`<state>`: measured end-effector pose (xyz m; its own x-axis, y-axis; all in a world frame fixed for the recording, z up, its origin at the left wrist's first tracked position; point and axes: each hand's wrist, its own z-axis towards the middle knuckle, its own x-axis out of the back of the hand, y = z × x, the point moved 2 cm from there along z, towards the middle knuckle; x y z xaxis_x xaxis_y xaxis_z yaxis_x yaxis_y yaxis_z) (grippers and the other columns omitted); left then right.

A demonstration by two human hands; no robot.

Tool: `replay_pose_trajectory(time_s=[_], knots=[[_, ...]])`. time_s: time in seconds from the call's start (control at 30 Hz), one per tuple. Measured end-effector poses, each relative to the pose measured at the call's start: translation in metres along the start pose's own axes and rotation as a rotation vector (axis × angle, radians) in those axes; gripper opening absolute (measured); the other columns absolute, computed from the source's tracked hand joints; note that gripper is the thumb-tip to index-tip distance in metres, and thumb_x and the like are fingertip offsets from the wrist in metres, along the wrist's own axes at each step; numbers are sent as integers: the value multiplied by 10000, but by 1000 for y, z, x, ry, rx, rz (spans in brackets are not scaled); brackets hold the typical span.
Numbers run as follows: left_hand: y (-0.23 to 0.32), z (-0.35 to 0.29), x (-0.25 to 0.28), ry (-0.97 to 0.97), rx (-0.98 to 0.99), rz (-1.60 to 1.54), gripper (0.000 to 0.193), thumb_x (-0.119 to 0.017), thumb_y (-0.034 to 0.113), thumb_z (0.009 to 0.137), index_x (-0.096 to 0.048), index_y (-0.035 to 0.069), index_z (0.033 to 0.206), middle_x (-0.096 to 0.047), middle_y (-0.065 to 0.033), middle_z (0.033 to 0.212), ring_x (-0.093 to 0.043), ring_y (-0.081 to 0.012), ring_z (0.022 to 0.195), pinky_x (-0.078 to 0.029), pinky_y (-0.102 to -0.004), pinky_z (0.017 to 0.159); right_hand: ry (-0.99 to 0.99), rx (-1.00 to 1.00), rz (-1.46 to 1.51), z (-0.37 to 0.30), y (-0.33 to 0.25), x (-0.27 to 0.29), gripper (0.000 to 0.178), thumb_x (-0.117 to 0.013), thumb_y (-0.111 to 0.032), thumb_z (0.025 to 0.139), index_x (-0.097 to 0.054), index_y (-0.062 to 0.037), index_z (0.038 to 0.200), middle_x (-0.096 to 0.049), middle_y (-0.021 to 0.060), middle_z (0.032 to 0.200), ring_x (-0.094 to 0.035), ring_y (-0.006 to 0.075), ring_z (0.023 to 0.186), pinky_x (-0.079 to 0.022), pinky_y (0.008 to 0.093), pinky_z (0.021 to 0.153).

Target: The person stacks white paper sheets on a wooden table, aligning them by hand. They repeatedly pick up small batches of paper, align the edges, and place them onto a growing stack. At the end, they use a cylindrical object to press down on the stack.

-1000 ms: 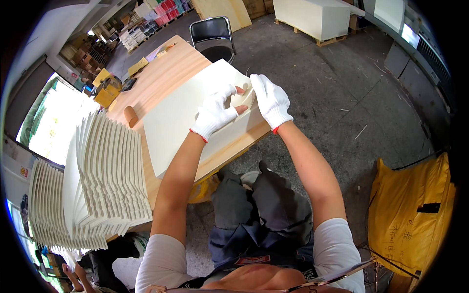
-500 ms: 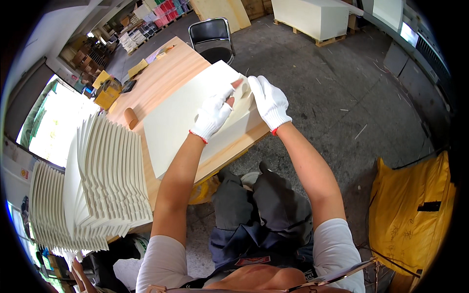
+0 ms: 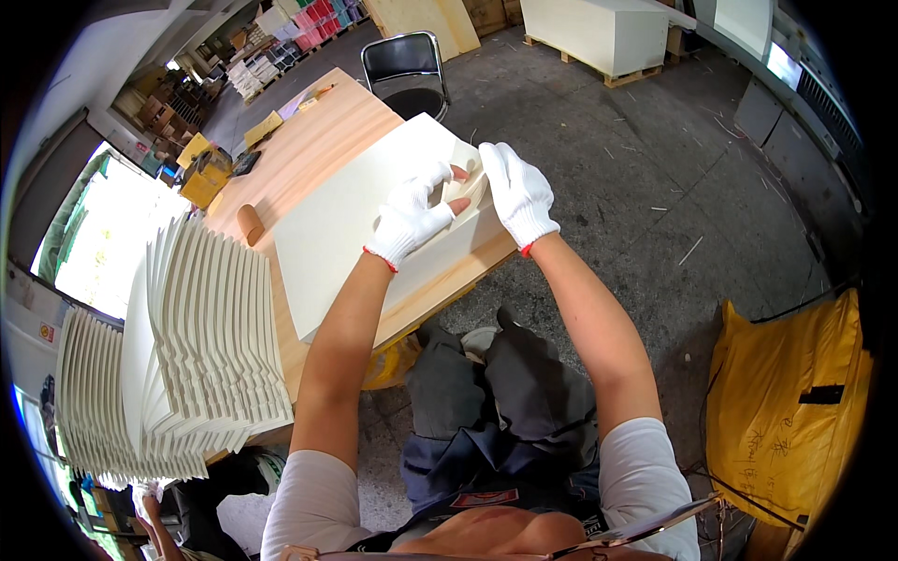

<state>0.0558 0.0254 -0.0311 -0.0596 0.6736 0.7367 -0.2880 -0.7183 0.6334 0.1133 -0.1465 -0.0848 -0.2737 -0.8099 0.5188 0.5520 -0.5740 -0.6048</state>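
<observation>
Broadly, a wooden table (image 3: 309, 150) fills the ten o'clock area, a cream board (image 3: 346, 215) lying flat on it. At the board's two o'clock corner the gloved left hand (image 3: 412, 220) presses down while the right hand (image 3: 519, 192) pinches a folded flap (image 3: 475, 192); the corner beneath is hidden. Stacked boards (image 3: 187, 346) stand at eight o'clock, a black chair (image 3: 404, 65) at twelve.

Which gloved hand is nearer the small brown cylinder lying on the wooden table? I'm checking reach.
Left. The left hand rests on the cream board, right of the brown cylinder; the right hand is farther right.
</observation>
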Motion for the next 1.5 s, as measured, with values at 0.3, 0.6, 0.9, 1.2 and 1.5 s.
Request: replay_pose_trajectory(time_s=[0.3,0.6,0.9,1.2,1.5], knots=[[5,-4,1,55,-62,13,270,-568,161,977,-621,116,1238,-693,-101,1018,-653,-168,919,-520,-347,873,-44,-142,61,3,-4,4,531,-297,-565,1038,-609,-138,999,-687,168,838,-668,385,801,-498,492,711],[6,-1,-3,-26,42,90,285,-736,202,883,-633,117,1135,-713,-79,998,-669,-167,855,-539,-339,789,11,-122,61,1,-5,3,495,-325,-548,1036,-612,-147,988,-683,169,830,-663,390,791,-494,498,697],[14,-2,1,-4,28,44,331,-740,173,865,-647,140,1181,-728,-58,1010,-699,-202,813,-562,-343,738,70,-52,74,0,0,-1,467,-328,-517,1042,-611,-146,1012,-682,160,866,-661,390,796,-499,497,702],[26,-10,-2,89,-203,381,465,-665,144,827,-650,228,1284,-728,-136,1038,-708,-345,885,-579,-414,787,-46,-249,61,-1,0,45,556,-461,-616,964,-622,-85,947,-688,156,861,-675,367,818,-503,457,728],[19,-1,-5,63,-289,447,419,-640,216,849,-672,223,1267,-724,-119,1066,-706,-316,929,-573,-397,808,-211,170,-346,-6,20,35,464,-489,-547,971,-671,-122,928,-679,120,829,-676,310,817,-533,442,718]])
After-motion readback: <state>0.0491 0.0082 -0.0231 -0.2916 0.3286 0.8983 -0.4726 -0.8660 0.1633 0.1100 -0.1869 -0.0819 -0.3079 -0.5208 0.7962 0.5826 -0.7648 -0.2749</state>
